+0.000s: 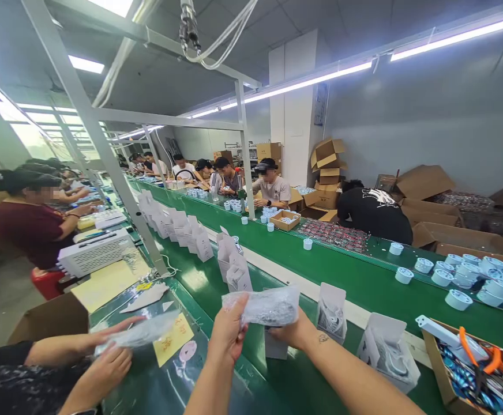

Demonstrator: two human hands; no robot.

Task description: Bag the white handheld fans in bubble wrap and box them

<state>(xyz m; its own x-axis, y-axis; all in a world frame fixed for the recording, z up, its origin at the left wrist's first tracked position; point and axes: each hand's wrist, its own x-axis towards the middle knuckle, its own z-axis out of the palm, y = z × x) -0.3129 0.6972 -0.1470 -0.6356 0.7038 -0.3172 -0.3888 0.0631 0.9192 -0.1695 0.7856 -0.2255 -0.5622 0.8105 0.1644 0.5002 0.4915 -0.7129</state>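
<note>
My left hand is closed on one end of a clear plastic bag with something pale and coiled-looking inside. My right hand is partly hidden behind the bag, its fingers closed at the top of a small white box on the green belt. To the right of that hand stand two open white boxes, the nearer-middle box and the right box, each with white coiled cable inside. At left, a co-worker's hands hold another plastic bag.
White boxes line the green belt. A carton of tools with orange handles stands at right. Light-blue round parts sit across the belt. A metal frame post rises at left. Several people work along both sides.
</note>
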